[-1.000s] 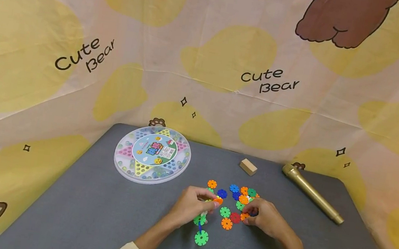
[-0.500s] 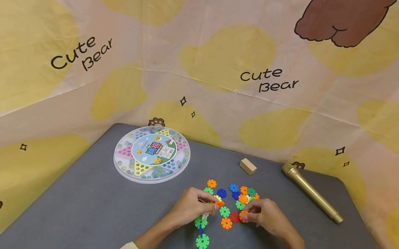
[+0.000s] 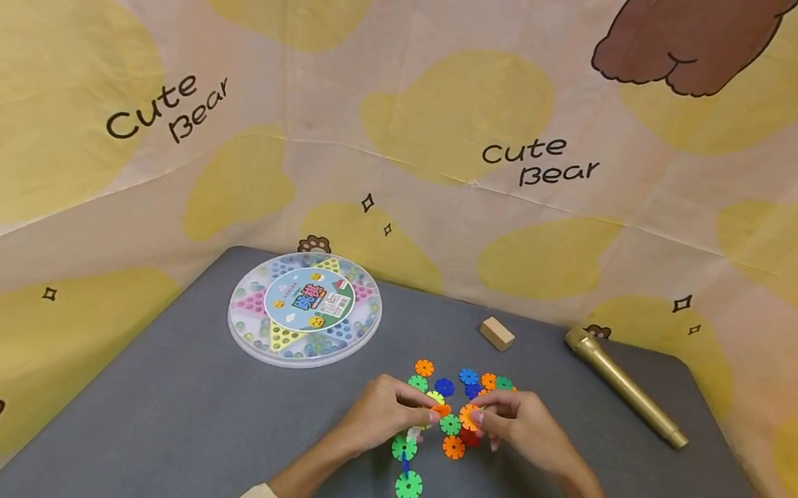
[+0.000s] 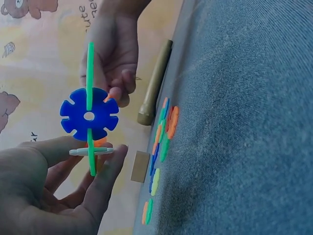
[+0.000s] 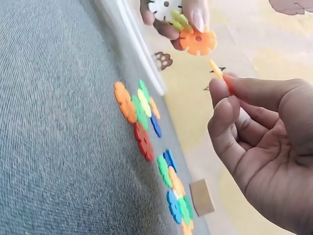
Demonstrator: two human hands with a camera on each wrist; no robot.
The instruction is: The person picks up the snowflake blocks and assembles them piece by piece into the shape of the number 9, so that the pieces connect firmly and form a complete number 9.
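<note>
My left hand pinches a chain of slotted plastic snowflake discs between thumb and fingers. At the chain's near end hangs a green disc, joined to a blue disc. A white disc, a yellow piece and an orange disc are by the left fingertips. My right hand holds a single orange disc by its edge, thumb against fingers. It is raised off the table, a short gap away from the chain's orange disc in the right wrist view.
Loose discs lie on the grey table under and behind the hands, including a green disc, an orange disc and a red disc. Farther back are a round marble game board, a wooden block and a gold microphone.
My right hand has picked the orange disc up from the right side of the pile and carried it left, toward the chain. The chain's near end has swung slightly nearer and to the right.
</note>
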